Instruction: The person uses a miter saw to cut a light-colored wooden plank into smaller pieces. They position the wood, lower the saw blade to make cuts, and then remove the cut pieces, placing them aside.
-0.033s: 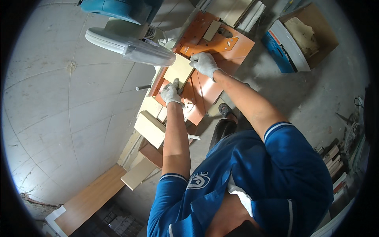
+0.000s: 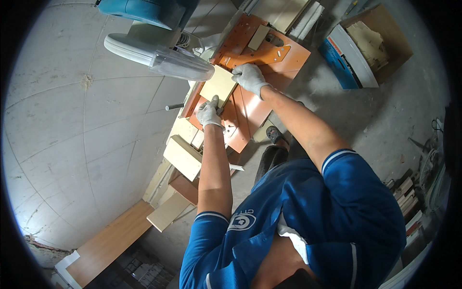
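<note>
A small cream board (image 2: 218, 87) lies flat on the orange saw table (image 2: 254, 107). My left hand (image 2: 209, 113), in a grey-white glove, holds the board's near end, its thumb on the upper face. At the board's right edge my right hand (image 2: 249, 78), gloved alike, grips with fingers and thumb drawn together; the fingertips are partly hidden. Just beyond the board hangs the clear guard (image 2: 185, 66) of a power saw with a teal housing (image 2: 139, 10). No blade shows from here.
A metal rod handle (image 2: 174, 106) sticks out left of the table. Cream offcuts (image 2: 183, 156) lie below my left hand. An open cardboard box (image 2: 358, 67) holding scraps stands on the floor at the right. A tiled wall (image 2: 62, 111) rises at the left.
</note>
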Available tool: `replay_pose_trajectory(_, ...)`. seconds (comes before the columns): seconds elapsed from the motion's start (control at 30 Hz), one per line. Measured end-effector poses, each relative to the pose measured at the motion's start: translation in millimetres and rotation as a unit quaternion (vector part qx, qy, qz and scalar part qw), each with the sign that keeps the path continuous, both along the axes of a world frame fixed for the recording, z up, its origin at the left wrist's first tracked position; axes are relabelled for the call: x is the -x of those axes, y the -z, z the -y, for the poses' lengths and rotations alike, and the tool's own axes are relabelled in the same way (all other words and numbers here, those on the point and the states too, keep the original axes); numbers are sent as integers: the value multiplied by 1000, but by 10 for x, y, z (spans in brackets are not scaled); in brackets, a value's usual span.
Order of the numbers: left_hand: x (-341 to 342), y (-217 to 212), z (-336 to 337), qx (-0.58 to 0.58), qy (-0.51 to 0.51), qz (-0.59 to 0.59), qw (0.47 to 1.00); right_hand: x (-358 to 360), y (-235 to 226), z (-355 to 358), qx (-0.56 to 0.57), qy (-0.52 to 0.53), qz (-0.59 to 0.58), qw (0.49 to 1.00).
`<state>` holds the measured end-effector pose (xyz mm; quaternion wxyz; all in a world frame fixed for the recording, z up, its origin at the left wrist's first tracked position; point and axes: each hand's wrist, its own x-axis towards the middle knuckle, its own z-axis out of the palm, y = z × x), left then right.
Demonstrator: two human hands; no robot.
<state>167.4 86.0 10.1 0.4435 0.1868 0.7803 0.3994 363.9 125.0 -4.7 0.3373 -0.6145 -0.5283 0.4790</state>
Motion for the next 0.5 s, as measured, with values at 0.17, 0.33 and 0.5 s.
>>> replay_pose_trajectory(0.17, -45, 46, -107, -46, 4, -16, 999, -61, 9, -77, 21, 9, -15, 1000)
replay_pose_trajectory(0.33, -58, 72, -136, -57, 14, 4, 998, -110, 44, -210, -6, -13, 9, 1000)
replay_pose_trajectory(0.5, -237, 124, -254, -86, 17, 47, 995, -287, 111, -321, -42, 38, 2, 998)
